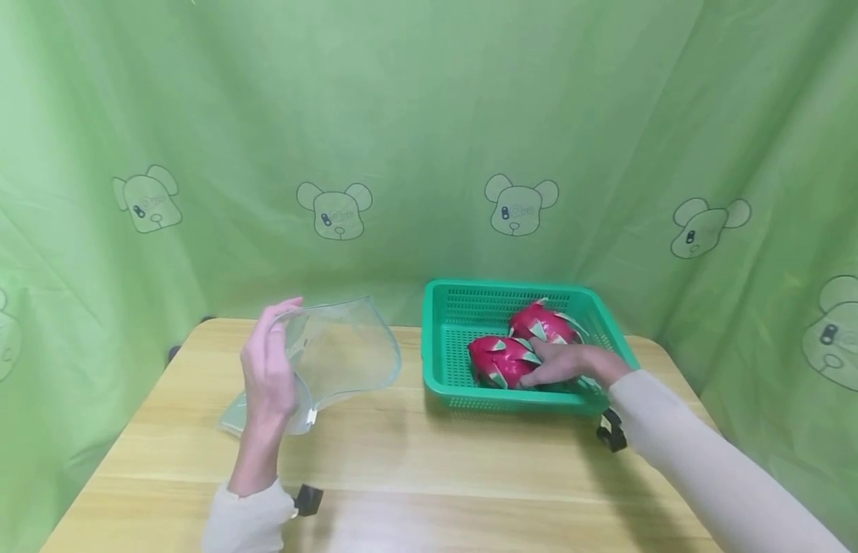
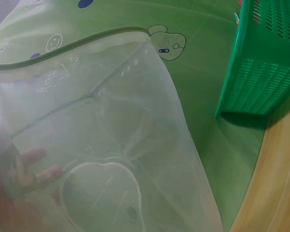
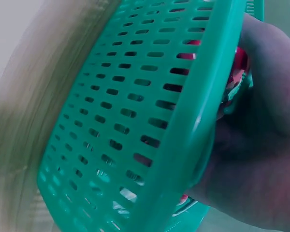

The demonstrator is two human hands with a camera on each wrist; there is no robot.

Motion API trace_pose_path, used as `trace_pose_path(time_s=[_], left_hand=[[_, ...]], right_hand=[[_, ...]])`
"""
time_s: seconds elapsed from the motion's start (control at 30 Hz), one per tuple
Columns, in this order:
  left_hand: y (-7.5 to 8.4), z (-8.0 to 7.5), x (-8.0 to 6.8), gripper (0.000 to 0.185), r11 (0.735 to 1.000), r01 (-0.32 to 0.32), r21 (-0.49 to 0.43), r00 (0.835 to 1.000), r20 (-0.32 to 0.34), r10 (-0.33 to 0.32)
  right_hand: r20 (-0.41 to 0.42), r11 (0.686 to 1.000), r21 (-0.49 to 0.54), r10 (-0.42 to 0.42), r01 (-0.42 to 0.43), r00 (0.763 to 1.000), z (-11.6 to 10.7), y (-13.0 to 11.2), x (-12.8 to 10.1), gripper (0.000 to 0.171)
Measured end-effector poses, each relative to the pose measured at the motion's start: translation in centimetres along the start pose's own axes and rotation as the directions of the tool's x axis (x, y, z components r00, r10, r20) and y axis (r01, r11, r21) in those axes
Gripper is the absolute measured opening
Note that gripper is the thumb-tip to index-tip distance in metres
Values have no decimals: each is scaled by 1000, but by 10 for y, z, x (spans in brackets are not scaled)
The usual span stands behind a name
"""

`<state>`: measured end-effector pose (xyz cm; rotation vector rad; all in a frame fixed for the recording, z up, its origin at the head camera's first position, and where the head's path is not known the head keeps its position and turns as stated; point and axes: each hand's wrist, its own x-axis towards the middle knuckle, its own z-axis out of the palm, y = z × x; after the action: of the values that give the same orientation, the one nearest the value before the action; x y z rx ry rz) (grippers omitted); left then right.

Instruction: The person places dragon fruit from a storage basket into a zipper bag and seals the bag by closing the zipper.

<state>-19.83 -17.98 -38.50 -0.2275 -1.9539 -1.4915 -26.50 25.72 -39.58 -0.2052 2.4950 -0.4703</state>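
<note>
Gripping the clear bag (image 1: pixel 335 361) at its rim, my left hand (image 1: pixel 268 376) holds it open. At 3 o'clock, my right hand (image 1: pixel 570 363) curls over the front dragon fruit (image 1: pixel 501 361) in the green basket (image 1: pixel 442 338); a second fruit (image 1: pixel 542 322) sits behind at 1 o'clock.

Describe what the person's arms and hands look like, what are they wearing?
Both arms wear long cream sleeves. The left hand and right hand are bare, with no gloves or visible rings. A small black device sits at the left wrist, and another black device hangs under the right wrist.

I see the basket (image 1: pixel 442 369) on the table (image 1: pixel 401 476); two dragon fruits (image 1: pixel 501 361) lie in it; the bag (image 1: pixel 346 353) stands left of the basket.
</note>
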Motion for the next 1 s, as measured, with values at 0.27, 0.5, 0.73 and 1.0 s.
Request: trace_pose_path(time_s=[0.27,0.5,0.73,1.0], left_hand=[[0,1,0,43,1000,5,-4,1000,3,-5],[0,1,-1,43,1000,12,-1,1000,6,-12],[1,1,-1,43,1000,5,1,1000,2,-5],[1,0,-1,43,1000,5,-4,1000,0,-5]], right_hand=[[-19,999,5,-33,33,999,6,4,4,115],[-61,997,26,-65,66,996,9,6,8,116],[-175,993,48,-100,110,979,15,10,11,109],[-261,991,28,-120,132,958,15,9,9,102]])
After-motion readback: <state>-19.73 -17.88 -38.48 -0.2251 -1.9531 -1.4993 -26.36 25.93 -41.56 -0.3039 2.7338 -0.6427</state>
